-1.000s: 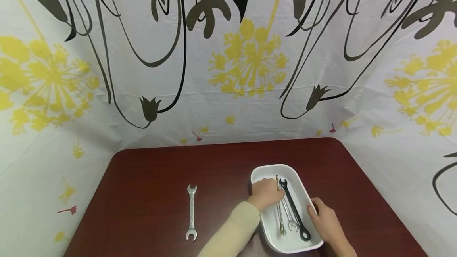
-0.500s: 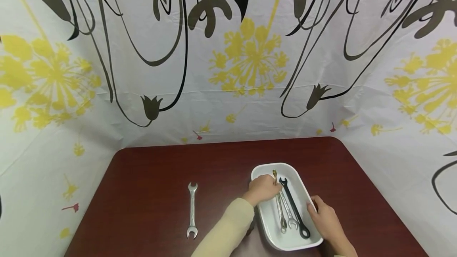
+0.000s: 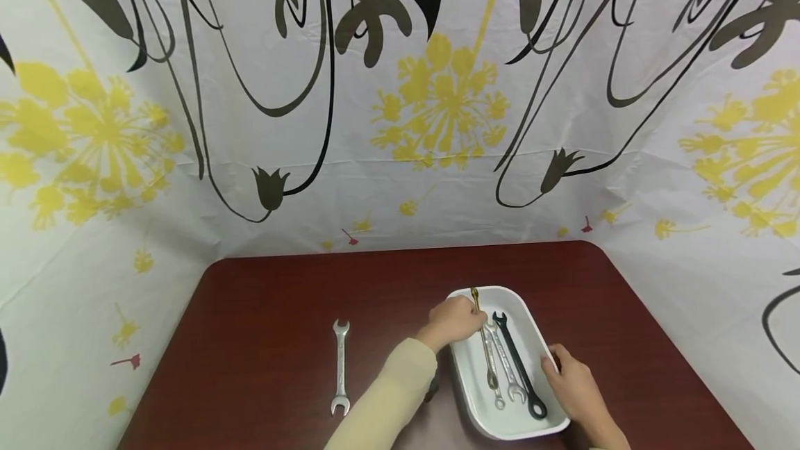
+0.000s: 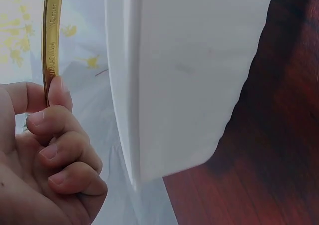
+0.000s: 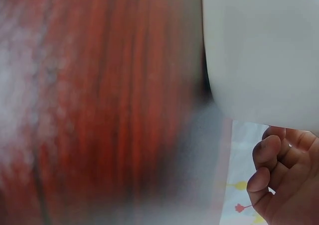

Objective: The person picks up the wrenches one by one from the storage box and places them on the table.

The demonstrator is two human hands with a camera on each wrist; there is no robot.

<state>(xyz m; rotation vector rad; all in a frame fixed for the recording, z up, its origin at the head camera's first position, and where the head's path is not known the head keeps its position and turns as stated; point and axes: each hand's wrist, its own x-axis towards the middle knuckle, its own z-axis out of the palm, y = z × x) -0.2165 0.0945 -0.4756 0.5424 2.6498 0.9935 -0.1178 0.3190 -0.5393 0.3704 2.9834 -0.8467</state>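
Note:
In the head view my left hand [image 3: 455,319] pinches a gold-coloured wrench [image 3: 490,370] between thumb and forefinger, over the left side of a white tray [image 3: 475,417]. The left wrist view shows the gold wrench [image 4: 51,41] upright, stamped 10mm, the other fingers curled below. Under it in the tray lie a silver wrench with a ring end [image 3: 500,403], a silver wrench with an open end [image 3: 516,392] and a black combination wrench [image 3: 521,367]. My right hand [image 3: 578,391] grips the tray's right rim, thumb at the edge; its curled fingers [image 5: 266,150] show beneath the tray.
A silver double open-ended wrench [image 3: 340,367] lies on the dark red-brown table [image 3: 269,339], left of the left sleeve [image 3: 390,391]. Behind the table hangs a white cloth [image 3: 375,214] with flower prints.
My left hand has drawn the gold wrench up and to the left, its upper end now overlapping the tray's far rim. The right hand keeps its hold on the tray.

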